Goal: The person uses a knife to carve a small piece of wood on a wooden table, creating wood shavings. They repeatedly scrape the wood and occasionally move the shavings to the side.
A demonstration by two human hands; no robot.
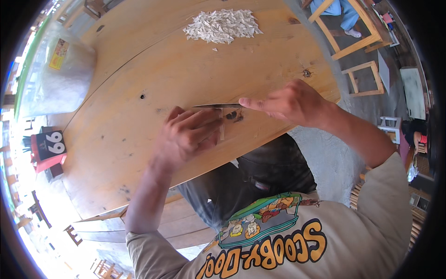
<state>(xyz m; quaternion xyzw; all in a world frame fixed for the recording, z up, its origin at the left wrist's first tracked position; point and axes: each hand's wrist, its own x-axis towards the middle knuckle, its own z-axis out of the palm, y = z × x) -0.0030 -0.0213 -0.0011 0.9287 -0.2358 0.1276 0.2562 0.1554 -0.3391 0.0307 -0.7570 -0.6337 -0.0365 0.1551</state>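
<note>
Near the table's front edge, my right hand (292, 103) is closed round a knife, its index finger stretched along the back. The thin dark blade (211, 106) points left, just beyond my left fingertips. My left hand (188, 135) is closed, fingers bent and pressed down, on a narrow pale strip (222, 132) that shows at its right side. How far the strip runs under the fingers is hidden. The knife's handle lies out of sight inside my right hand. A heap of small white triangular pieces (223, 25) lies at the far side of the table.
The wooden table (139, 135) has knots and a long seam. At its left stand a large clear plastic bag (65, 79) and a black-and-red holder (49, 146). Wooden stool frames (367, 79) and a seated person's legs (346, 16) are beyond the right edge.
</note>
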